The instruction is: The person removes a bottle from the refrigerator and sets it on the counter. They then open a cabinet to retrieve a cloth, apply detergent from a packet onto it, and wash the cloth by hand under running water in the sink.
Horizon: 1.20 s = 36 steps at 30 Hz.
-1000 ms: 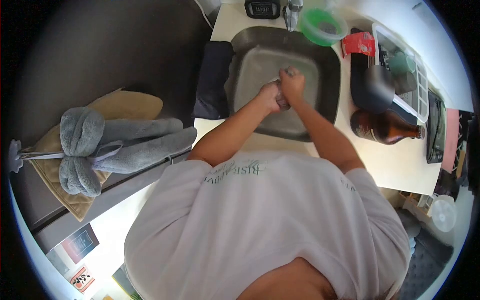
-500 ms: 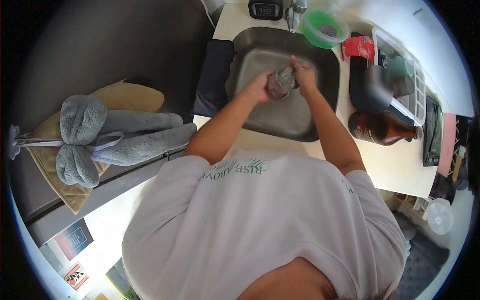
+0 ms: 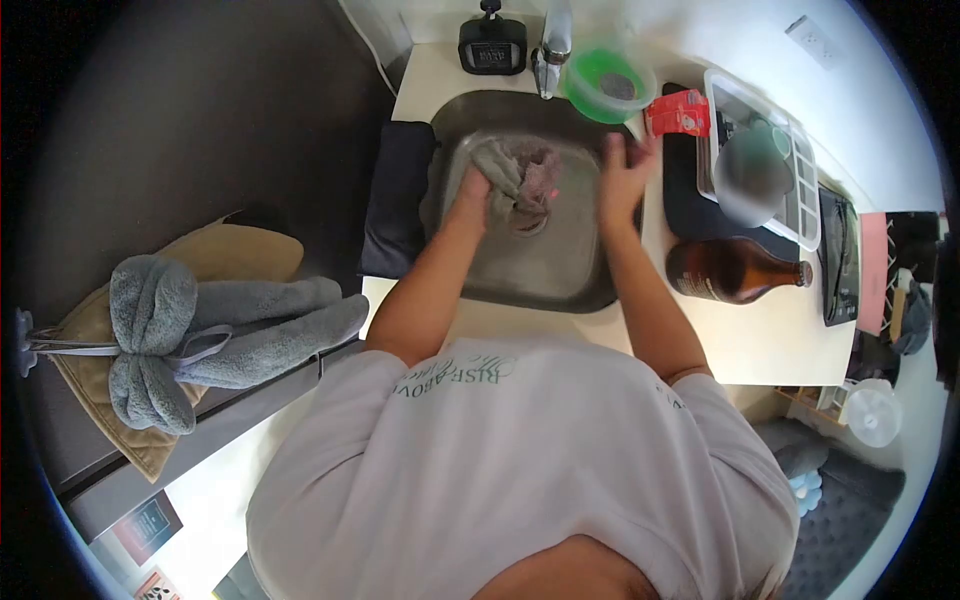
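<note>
A damp-looking grey and pinkish cloth (image 3: 530,180) hangs partly loose over the metal sink basin (image 3: 540,270). My left hand (image 3: 474,192) is closed on its left side, with the fingers largely covered by the fabric. Apart from the cloth, my right hand (image 3: 624,180) is over the sink's right edge, its thumb and fingers spread and slightly blurred, holding nothing. The faucet (image 3: 552,50) stands behind the basin, and a green-bottomed clear tub (image 3: 610,85) sits beside it, close above my right hand.
A black soap bottle (image 3: 492,45) stands behind the sink. To the right are a red packet (image 3: 678,113), a white dish rack (image 3: 806,200) and a brown bottle (image 3: 735,270) lying on its side. A dark cloth (image 3: 398,200) lies along the left edge; a grey towel (image 3: 240,345) hangs farther left.
My right hand has let go of the cloth and moved right, opening. The cloth, bunched between both hands before, now hangs looser from my left hand. The camera view has shifted slightly.
</note>
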Each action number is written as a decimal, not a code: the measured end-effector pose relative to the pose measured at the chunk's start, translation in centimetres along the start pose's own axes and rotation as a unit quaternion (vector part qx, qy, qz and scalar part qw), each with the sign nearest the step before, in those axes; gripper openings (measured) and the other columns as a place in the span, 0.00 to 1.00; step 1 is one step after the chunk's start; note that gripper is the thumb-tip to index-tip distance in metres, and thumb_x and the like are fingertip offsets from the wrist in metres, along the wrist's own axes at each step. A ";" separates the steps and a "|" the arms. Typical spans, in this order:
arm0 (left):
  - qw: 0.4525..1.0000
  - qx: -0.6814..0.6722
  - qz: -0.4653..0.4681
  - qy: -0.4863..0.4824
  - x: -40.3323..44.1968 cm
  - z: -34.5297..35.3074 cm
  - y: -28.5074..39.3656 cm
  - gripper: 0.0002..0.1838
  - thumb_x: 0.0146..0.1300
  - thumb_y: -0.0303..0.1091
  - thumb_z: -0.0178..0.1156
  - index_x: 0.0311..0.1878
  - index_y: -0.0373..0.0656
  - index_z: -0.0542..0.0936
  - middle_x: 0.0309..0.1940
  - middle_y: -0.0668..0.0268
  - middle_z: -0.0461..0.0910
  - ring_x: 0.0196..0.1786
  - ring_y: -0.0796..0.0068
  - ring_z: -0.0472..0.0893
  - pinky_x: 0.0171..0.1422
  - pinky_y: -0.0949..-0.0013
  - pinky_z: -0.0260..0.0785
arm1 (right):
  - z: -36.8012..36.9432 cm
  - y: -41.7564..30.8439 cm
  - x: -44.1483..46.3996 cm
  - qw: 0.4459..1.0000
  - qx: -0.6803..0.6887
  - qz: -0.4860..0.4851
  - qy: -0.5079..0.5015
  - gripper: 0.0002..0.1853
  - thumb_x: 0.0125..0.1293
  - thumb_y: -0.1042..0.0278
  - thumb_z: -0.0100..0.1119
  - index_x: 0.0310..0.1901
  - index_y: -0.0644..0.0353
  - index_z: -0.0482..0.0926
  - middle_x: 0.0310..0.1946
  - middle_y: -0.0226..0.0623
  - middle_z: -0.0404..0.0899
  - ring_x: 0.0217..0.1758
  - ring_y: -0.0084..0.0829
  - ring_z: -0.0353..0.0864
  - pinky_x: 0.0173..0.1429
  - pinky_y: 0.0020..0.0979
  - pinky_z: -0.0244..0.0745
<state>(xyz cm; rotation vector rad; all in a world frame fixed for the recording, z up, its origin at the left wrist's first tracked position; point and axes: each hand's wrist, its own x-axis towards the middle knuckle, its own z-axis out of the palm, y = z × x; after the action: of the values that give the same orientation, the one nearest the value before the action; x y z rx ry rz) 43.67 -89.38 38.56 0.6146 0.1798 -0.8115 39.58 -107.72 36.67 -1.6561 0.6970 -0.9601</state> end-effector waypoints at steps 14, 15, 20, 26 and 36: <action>0.973 0.145 0.179 -0.009 -8.9 3.9 8.7 0.16 0.57 0.48 0.55 0.41 0.48 0.76 0.31 0.66 0.77 0.35 0.71 0.78 0.37 0.68 0.72 | -1.9 4.0 8.0 0.991 -0.017 -0.066 0.111 0.10 0.67 0.68 0.52 0.46 0.63 0.77 0.38 0.38 0.80 0.40 0.29 0.80 0.42 0.28 0.75; 0.970 0.150 0.193 -0.018 -9.6 4.4 9.6 0.16 0.56 0.48 0.55 0.40 0.48 0.76 0.31 0.66 0.77 0.35 0.70 0.78 0.37 0.68 0.72 | -2.1 2.8 7.0 0.990 0.054 -0.081 0.106 0.11 0.67 0.67 0.52 0.46 0.64 0.76 0.39 0.38 0.80 0.39 0.28 0.80 0.42 0.28 0.75; 0.909 0.294 0.289 -0.057 -7.3 5.7 9.8 0.16 0.48 0.48 0.58 0.35 0.48 0.77 0.28 0.64 0.77 0.33 0.69 0.78 0.36 0.66 0.71 | -3.9 -7.0 3.3 0.982 0.174 -0.065 -0.027 0.14 0.68 0.64 0.53 0.47 0.68 0.76 0.39 0.35 0.80 0.37 0.20 0.78 0.42 0.22 0.73; 0.349 0.875 0.331 -0.058 -7.1 8.3 5.9 0.16 0.40 0.48 0.61 0.29 0.48 0.78 0.24 0.62 0.77 0.30 0.66 0.78 0.35 0.65 0.70 | -6.3 -14.4 2.7 0.957 -0.107 -0.121 -0.241 0.15 0.66 0.59 0.55 0.41 0.66 0.79 0.28 0.41 0.81 0.29 0.24 0.78 0.35 0.26 0.72; 0.511 0.779 0.356 -0.068 -5.6 5.2 2.8 0.20 0.34 0.51 0.63 0.30 0.51 0.77 0.27 0.65 0.78 0.33 0.64 0.78 0.39 0.62 0.70 | -3.5 -14.3 -0.5 0.753 -0.409 -0.264 -0.442 0.13 0.62 0.57 0.52 0.34 0.58 0.78 0.26 0.51 0.78 0.33 0.52 0.78 0.38 0.47 0.72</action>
<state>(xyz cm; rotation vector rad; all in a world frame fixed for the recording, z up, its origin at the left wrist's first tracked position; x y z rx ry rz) 41.48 -87.45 46.16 2.1450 -1.0888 0.0625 36.07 -105.08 50.68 -2.8697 -0.0900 -0.0455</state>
